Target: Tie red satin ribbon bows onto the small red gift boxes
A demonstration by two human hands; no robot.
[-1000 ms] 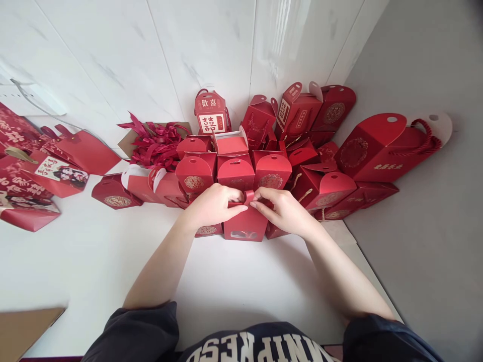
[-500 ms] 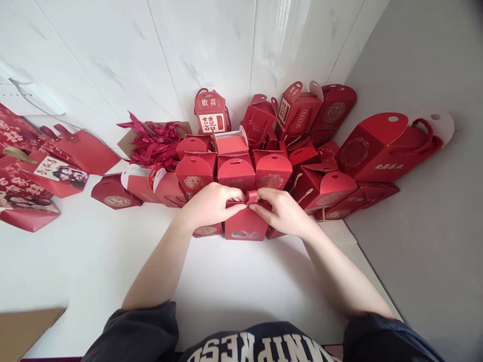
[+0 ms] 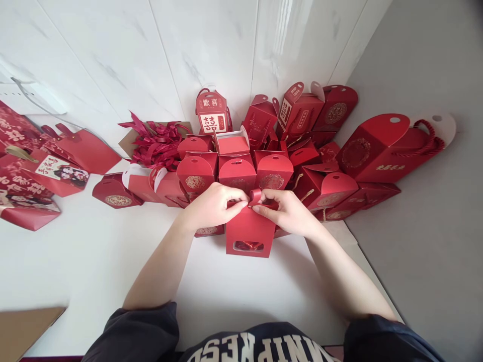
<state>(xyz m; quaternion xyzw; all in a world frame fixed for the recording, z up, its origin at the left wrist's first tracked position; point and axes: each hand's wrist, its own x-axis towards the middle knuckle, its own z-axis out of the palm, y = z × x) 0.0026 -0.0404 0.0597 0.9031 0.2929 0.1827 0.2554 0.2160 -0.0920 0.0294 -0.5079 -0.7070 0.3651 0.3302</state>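
Note:
A red gift box [image 3: 249, 226] with a small oval-cornered window low on its front is between my hands, near side facing me. A loop of red ribbon [image 3: 255, 196] stands up at its top edge. My left hand [image 3: 217, 205] pinches the ribbon from the left, thumb against forefinger. From the right, my right hand [image 3: 289, 212] pinches the same ribbon beside the loop. Shiny red contents show through the window. My fingers partly hide the box top and the ribbon's ends.
Several red boxes crowd behind, among them a box with gold print [image 3: 195, 177] and a large box [image 3: 388, 151] at right. A heap of red ribbons [image 3: 156, 143] lies in a carton at back left. More red bags [image 3: 86, 151] stand left on the white table [image 3: 113, 266].
The lower front of the gift box has swung out toward me, and its window shows more fully. Both hands stay at the ribbon, the right one slightly farther right.

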